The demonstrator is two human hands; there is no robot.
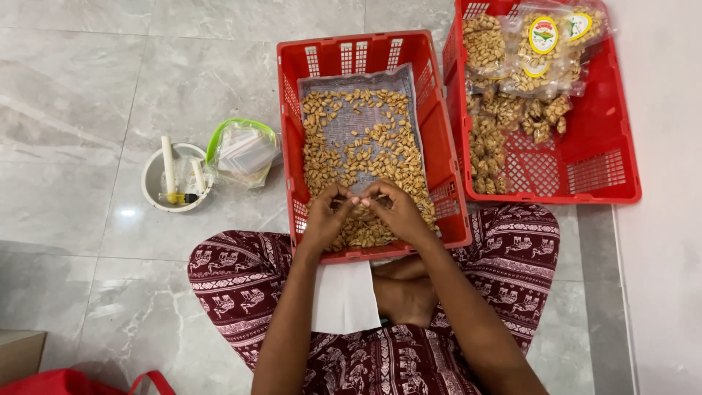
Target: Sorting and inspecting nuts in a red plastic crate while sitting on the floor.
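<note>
A red plastic crate [363,51] sits on the floor in front of my crossed legs, lined with a clear sheet and scattered with several small tan snack pieces [380,150]. My left hand [327,213] and my right hand [395,208] reach into the crate's near end, fingertips meeting over the pieces. Both hands pinch something small between them; what it is stays hidden by the fingers. A white sheet [344,296] lies on my lap under the crate's near edge.
A second red crate [599,157] at the right holds several clear bags of the same snacks, some with round labels. To the left stand a white bowl [155,175] with sticks and a green-rimmed container [241,150] of clear bags. A red bag [66,382] lies at bottom left.
</note>
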